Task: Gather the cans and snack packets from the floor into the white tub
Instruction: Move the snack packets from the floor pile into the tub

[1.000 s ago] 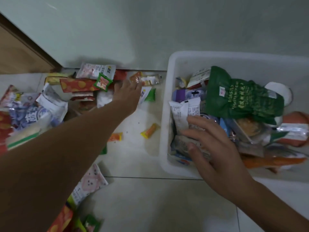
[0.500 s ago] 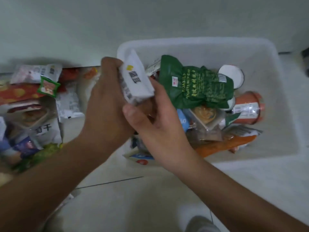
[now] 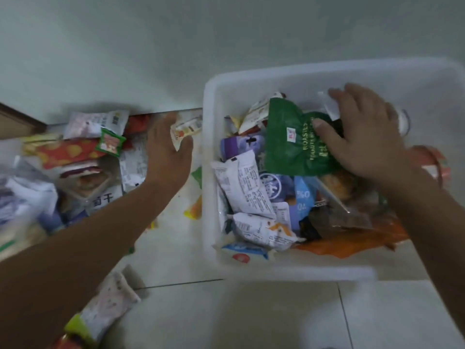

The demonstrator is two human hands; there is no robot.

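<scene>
Packets in the head view lie heaped on the floor left of the white tub [image 3: 208,172]; left hand [image 3: 168,154], fingers curled, pinches a small pale sachet [image 3: 185,131], probably light, crinkly and slippery, best gripped by its sealed edge, while right hand [image 3: 362,137] presses spread fingers on a green bag [image 3: 292,147] inside.

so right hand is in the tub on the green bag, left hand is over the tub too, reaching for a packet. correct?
Not quite. The right hand is on the green bag inside the white tub, but the left hand is outside it, over the floor beside the tub's left wall, at a small white-and-orange packet. The head view shows this.
</scene>
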